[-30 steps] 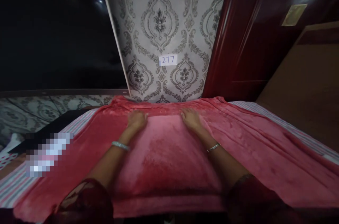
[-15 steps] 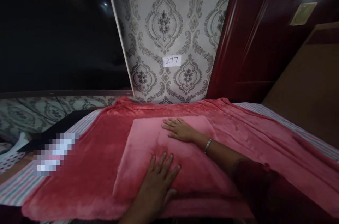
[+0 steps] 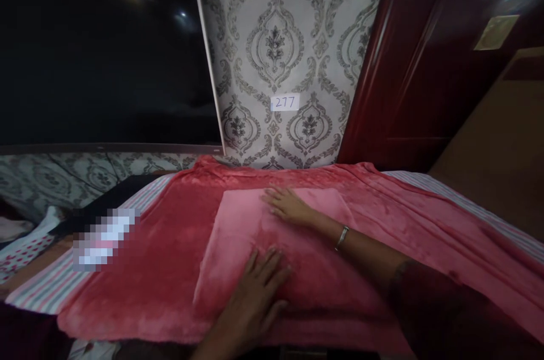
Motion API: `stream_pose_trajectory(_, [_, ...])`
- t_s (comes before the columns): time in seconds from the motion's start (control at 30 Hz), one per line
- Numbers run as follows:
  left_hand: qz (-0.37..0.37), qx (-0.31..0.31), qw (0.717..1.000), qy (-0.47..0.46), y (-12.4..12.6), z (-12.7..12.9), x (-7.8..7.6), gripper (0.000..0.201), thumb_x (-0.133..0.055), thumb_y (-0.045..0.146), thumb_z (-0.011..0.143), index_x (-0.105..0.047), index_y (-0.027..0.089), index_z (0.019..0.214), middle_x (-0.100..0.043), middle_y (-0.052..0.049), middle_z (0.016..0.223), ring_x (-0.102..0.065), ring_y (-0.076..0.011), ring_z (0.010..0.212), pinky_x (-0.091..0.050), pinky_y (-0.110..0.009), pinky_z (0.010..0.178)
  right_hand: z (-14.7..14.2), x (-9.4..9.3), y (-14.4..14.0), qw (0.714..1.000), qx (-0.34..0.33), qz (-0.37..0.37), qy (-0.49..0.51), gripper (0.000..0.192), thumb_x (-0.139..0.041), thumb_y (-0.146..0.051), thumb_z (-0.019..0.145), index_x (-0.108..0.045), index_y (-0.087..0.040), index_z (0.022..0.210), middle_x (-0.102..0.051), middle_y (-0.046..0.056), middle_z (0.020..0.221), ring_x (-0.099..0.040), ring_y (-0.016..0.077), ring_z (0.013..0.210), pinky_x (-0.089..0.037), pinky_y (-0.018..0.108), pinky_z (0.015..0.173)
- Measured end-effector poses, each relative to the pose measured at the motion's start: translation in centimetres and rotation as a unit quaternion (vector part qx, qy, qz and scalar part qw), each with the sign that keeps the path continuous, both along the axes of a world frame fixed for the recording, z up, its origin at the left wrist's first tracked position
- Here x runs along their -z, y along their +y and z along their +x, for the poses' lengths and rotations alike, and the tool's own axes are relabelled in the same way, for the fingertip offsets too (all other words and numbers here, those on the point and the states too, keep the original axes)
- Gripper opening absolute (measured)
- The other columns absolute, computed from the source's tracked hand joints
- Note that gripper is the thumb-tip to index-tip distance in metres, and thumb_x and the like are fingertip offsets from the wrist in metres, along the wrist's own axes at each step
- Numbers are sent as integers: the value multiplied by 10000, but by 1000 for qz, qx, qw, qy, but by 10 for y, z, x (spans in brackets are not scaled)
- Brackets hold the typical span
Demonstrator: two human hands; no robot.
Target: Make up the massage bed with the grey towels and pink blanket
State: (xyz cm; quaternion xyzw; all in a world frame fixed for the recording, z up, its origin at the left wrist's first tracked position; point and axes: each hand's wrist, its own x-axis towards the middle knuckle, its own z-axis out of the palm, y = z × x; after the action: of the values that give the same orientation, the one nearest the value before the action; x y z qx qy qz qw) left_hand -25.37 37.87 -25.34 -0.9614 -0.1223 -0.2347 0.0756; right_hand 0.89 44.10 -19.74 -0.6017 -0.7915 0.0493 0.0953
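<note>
A folded pink plush cloth [image 3: 238, 218], roughly rectangular, lies on a larger red-pink fleece blanket [image 3: 153, 258] spread over the table. My left hand [image 3: 259, 286] rests palm down on its near part, fingers spread. Farther back, my right hand [image 3: 291, 207] presses flat on its upper part, fingers stretched out and a silver bracelet on the wrist. Neither hand grips anything. Darker smudged patches show in the pile between the two hands. The cloth's right edge is partly hidden by my right forearm.
A striped cloth [image 3: 46, 289] shows under the blanket at both sides. At the left is a large dark screen [image 3: 102, 65]. Patterned wallpaper with a paper label [image 3: 285, 102] is behind, next to a dark red door panel [image 3: 395, 88]. A cardboard box [image 3: 497, 133] stands at right.
The whole view has shifted slightly to the right in the picture. Both hands stay flat on the folded cloth in nearly the same places, with the fingers slightly blurred now.
</note>
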Motion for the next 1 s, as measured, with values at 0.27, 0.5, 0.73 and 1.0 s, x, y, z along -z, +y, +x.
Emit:
stream_pose_trajectory(0.27, [78,-117,990,-25,0,-32,28,698,-634,267,851,-439,326,1519,-426,-97,1583,-389,-348,1440,-223,-567,1203,-67,18,11,974,-225,-32,21,551,-367,-500,1052,-302,-352,1579,-235,6,1661,-92,243,1555,-50,586,1230])
stream_pose_trajectory(0.5, [70,-142,987,-26,-2,-27,50,760,-708,231,763,-486,375,1475,-376,-73,1617,-285,-350,1497,-89,-570,1229,-44,16,72,997,-60,-48,-5,604,-422,-532,1022,-285,-359,1584,-187,8,1673,-166,273,1541,-123,576,1230])
stream_pose_trajectory(0.73, [94,-127,987,-41,0,-29,45,740,-714,303,783,-483,346,1485,-385,-90,1609,-302,-348,1487,-51,-546,1239,-42,1,87,995,64,-72,9,555,-335,-415,1049,-352,-238,1575,-363,106,1601,-346,316,1472,-244,601,1194])
stream_pose_trajectory(1.0, [112,-142,980,-81,14,-50,29,607,-559,241,861,-515,262,1466,-566,-84,1470,-432,-285,1404,-13,-518,1265,-98,8,41,978,-207,4,-12,569,-394,-536,1033,-328,-365,1572,-229,21,1663,-122,265,1550,-84,590,1228])
